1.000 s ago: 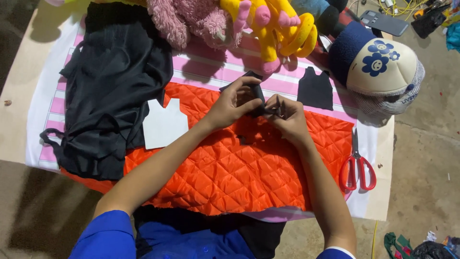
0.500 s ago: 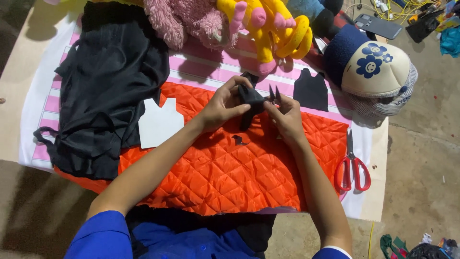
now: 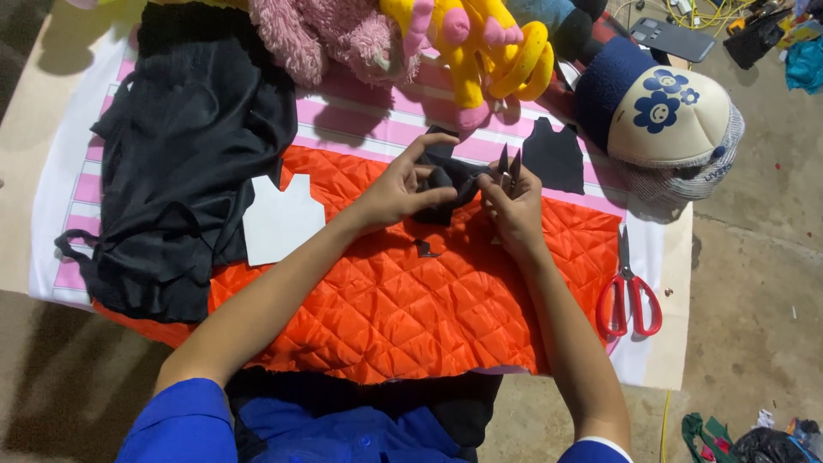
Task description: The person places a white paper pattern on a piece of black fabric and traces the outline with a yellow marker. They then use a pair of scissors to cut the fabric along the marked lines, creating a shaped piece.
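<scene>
Black fabric scrap [image 3: 446,184] sits pinched in the curled fingers of the left hand [image 3: 403,189], held just above the orange quilted cloth [image 3: 386,300]. Beside it, the right hand [image 3: 514,210] grips small scissors [image 3: 508,163], blades pointing up and slightly apart, touching the scrap's edge. A white paper pattern [image 3: 279,219] lies left of the hands, a black cut-out piece [image 3: 555,154] to the right, and red scissors [image 3: 628,296] farther right.
</scene>
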